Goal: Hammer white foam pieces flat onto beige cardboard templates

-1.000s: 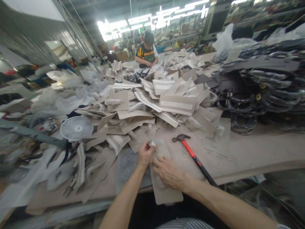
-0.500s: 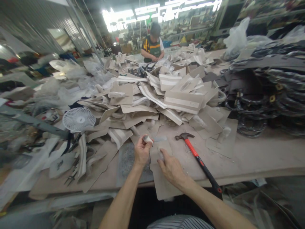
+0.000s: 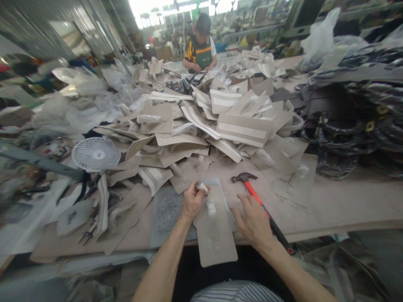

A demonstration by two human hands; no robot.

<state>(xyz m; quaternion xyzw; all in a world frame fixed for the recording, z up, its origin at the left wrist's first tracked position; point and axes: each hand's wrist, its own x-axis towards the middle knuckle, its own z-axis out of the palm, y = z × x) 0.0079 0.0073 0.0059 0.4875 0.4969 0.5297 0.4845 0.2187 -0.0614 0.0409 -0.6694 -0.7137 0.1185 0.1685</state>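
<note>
My left hand [image 3: 192,202] is closed around a short pale cylinder with a dark round end [image 3: 201,187]; its exact kind cannot be made out. Under and beside that hand lies a beige panel [image 3: 217,239] with a clear-wrapped strip along its middle, its near end jutting past the table edge. The panel rests partly over a worn grey plate [image 3: 166,209]. My right hand [image 3: 253,220] is open, fingers apart, just right of the panel and beside a hammer [image 3: 256,195] with a red and black handle. Part of the handle is hidden behind this hand.
A big heap of beige panels [image 3: 242,130] covers the middle of the table. A white fan [image 3: 98,154] stands left. Plastic-wrapped black pieces [image 3: 338,142] are stacked at right. Across the heap a person [image 3: 201,52] works with both hands.
My right hand has lifted off the panel and moved right, to the hammer handle. The panel now lies farther over the grey plate. My left hand still holds the cylinder.
</note>
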